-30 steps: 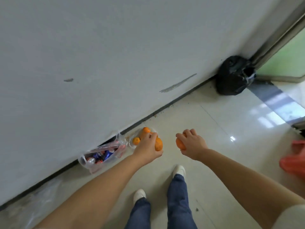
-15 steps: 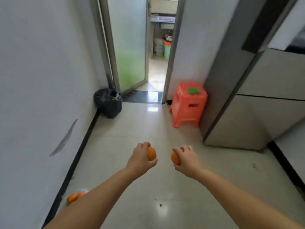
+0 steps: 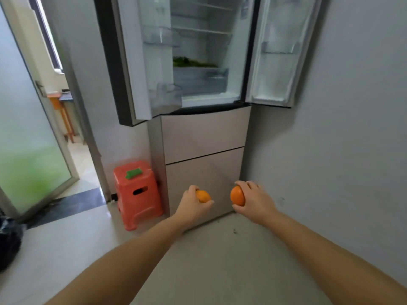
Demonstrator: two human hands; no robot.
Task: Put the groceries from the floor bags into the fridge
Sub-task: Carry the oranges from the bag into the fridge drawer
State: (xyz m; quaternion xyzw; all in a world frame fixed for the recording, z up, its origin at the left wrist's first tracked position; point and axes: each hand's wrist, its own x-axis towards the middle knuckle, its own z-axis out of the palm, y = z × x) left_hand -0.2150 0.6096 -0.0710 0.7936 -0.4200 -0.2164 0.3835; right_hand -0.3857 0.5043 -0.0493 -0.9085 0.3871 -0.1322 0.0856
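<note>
In front of the fridge (image 3: 204, 133), its 2 upper doors open, the left hand (image 3: 193, 203) and right hand (image 3: 253, 200) each grip 1 orange (image 3: 203, 196), low before its drawers. Carrying step; next, lift both onto a shelf.

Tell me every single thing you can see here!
fridge: one, silver-grey, straight ahead against the wall, both top doors open
greens: one bunch, green, inside the fridge above the clear drawer
stool: one, orange-red with a green patch on top, on the floor left of the fridge
glass door: one, frosted with a green tint, far left, standing open
black bag: one, black, on the floor at the left edge
oranges: two, orange, one in the left hand, one in the right
left hand: grips an orange
right hand: grips an orange
</note>
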